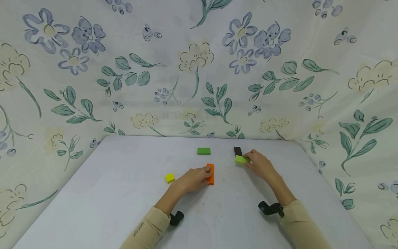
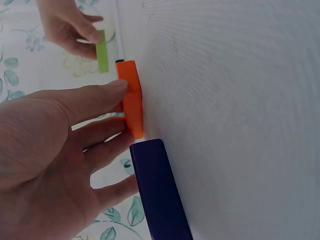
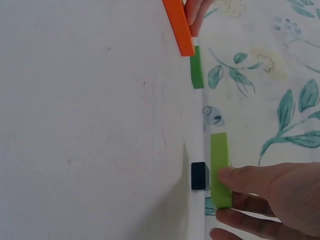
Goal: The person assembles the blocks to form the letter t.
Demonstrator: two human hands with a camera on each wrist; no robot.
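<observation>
My left hand (image 1: 194, 180) pinches an orange block (image 1: 210, 174) between thumb and fingers, low over the white table (image 1: 93, 193). A dark blue block (image 2: 160, 190) lies close under this hand in the left wrist view; the head view hides it. To the left of the hand is a small yellow block (image 1: 170, 178). At the right, my right hand (image 1: 260, 166) holds a light green block (image 1: 240, 159) by its end, thumb on one face in the right wrist view (image 3: 220, 150). Just behind that block sits a black block (image 1: 237, 150).
A green block (image 1: 204, 151) lies near the table's back edge, between the two hands and beyond them. Patterned floral cloth (image 1: 199, 69) hangs behind and beside the table. A black camera (image 1: 177, 218) is on the left wrist, another camera (image 1: 268, 208) on the right.
</observation>
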